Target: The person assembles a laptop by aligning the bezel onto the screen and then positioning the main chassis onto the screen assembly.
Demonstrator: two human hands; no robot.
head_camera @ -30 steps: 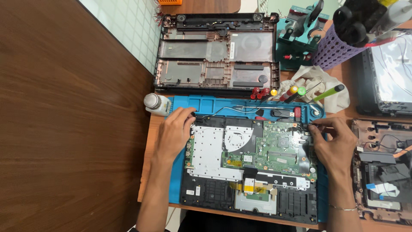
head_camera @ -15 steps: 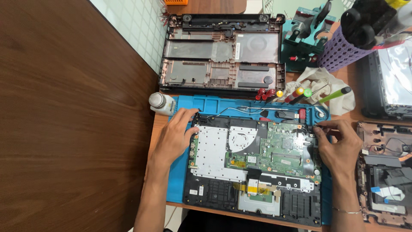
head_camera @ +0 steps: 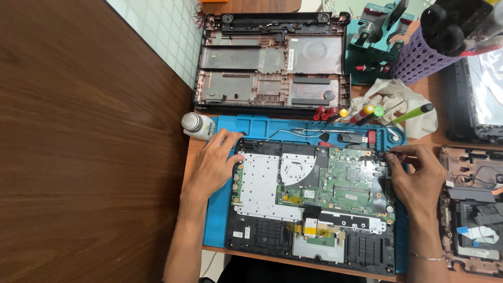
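An opened laptop base [head_camera: 272, 183] with a green circuit board [head_camera: 346, 183] lies on a blue work mat [head_camera: 220, 220]. My left hand [head_camera: 212, 165] rests flat on the laptop's upper left corner, fingers spread, holding nothing. My right hand [head_camera: 416, 175] is at the laptop's upper right corner, its fingertips pinched on a thin dark tool [head_camera: 390, 153] whose tip touches the board's right edge. What kind of tool it is I cannot make out.
The removed bottom cover [head_camera: 272, 63] lies beyond the mat. A white bottle [head_camera: 196, 126] stands at the mat's top left. Several screwdrivers [head_camera: 367, 112], a cloth [head_camera: 403, 99], a purple tool holder [head_camera: 419, 57] and other laptop parts [head_camera: 471, 204] crowd the right.
The view has shifted slightly. My left hand has slid a little toward the laptop's corner; my right hand stays pinched at the board's right edge.
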